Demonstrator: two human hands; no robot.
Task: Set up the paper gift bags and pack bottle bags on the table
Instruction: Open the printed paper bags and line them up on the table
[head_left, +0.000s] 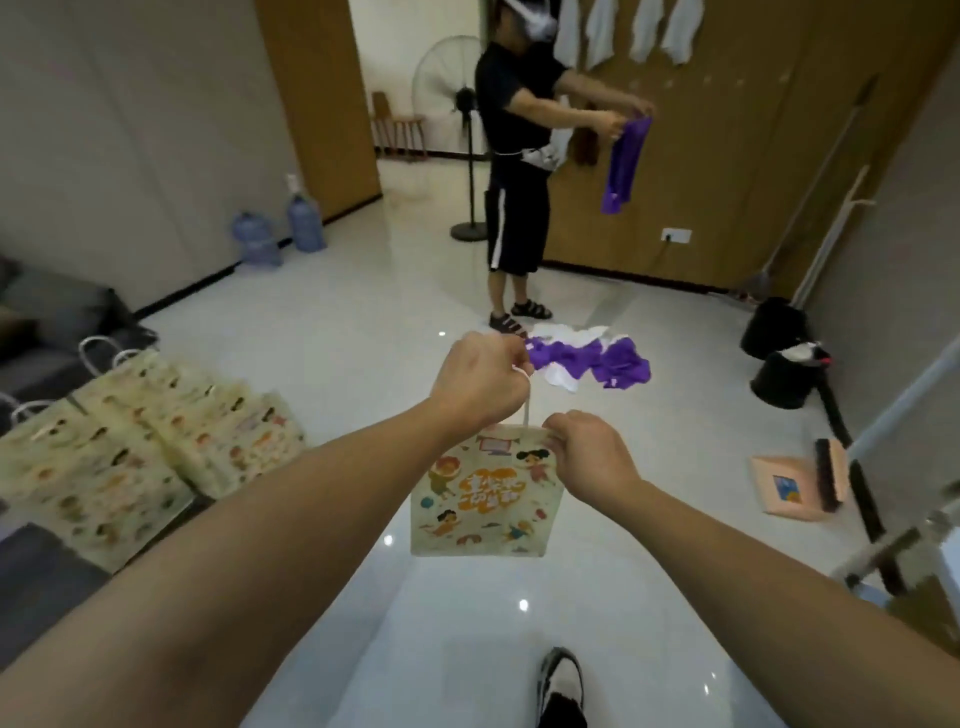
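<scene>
The left hand hides its grip on the gift bag's white handle; the bag's lettering is blurred.

The paper gift bag bore large orange characters among its cartoon figures, but they were too blurred to read. No other text was legible.

Glossy floor under purple cloths.

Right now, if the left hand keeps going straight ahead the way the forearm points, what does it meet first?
Probably the purple and white cloth pile on the floor just beyond the left hand, which grips the gift bag's handle. Depth is unclear; the hand may pass above it.
</scene>
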